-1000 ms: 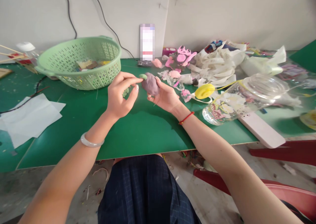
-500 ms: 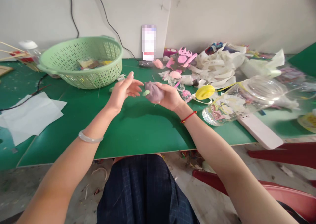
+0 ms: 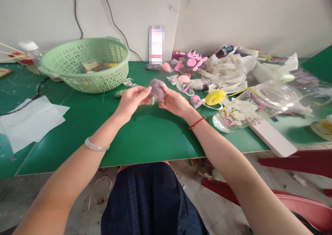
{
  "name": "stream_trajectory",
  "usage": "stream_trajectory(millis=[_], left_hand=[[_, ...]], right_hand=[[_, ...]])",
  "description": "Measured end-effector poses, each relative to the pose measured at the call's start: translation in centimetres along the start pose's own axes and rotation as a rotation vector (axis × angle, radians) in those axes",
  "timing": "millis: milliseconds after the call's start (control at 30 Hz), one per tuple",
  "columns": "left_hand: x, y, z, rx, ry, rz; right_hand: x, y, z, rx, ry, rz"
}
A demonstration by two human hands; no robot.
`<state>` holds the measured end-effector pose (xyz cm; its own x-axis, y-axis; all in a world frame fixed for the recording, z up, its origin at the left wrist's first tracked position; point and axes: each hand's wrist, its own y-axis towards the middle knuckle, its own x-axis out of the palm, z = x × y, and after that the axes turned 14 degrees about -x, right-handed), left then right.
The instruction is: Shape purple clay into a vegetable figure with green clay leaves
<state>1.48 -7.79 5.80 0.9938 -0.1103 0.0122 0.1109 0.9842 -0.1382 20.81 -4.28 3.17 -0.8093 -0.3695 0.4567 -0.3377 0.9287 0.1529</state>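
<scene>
A round lump of purple-grey modelling clay (image 3: pixel 157 89) is held above the green table, with a small green clay piece (image 3: pixel 153 100) sticking out at its lower left. My right hand (image 3: pixel 175 101) grips the lump from the right, thumb on its face and fingers curled beneath. From the other side my left hand (image 3: pixel 132 102) pinches its left edge, the thumb against the clay and the other fingers partly hidden behind. Behind my left hand, a small green lump (image 3: pixel 119 93) lies on the table.
A green plastic basket (image 3: pixel 85 81) stands back left, white paper sheets (image 3: pixel 33 121) nearer. Against the wall leans a phone (image 3: pixel 156 45). Pink clay pieces (image 3: pixel 193 62) and crumpled white strips (image 3: pixel 228 71) lie back right. A clear jar (image 3: pixel 241 110) and a white slab-shaped case (image 3: pixel 275 138) rest at right.
My left hand has moved in from the left and closed on the clay lump. The lump has turned, its green piece now pointing downward. My right hand keeps hold.
</scene>
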Motion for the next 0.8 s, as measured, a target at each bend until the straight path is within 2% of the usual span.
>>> stream_trajectory(millis=[67, 233, 300, 467, 800], left_hand=[[0.0, 0.1, -0.3, 0.073, 0.111, 0.025], [-0.3, -0.1, -0.9, 0.408, 0.597, 0.066], [-0.4, -0.1, -1.1, 0.489, 0.723, 0.081], [-0.6, 0.1, -1.5, 0.533, 0.828, 0.135], [-1.5, 0.4, -1.3, 0.582, 1.014, 0.159]], right_hand=[[-0.2, 0.1, 0.0, -0.035, 0.018, 0.022], [-0.9, 0.5, -0.1, -0.083, 0.042, 0.059], [-1.0, 0.6, -0.1, -0.081, 0.04, 0.058], [-0.8, 0.5, 0.0, -0.078, 0.015, 0.038], [-1.0, 0.5, 0.1, -0.084, 0.009, 0.006]])
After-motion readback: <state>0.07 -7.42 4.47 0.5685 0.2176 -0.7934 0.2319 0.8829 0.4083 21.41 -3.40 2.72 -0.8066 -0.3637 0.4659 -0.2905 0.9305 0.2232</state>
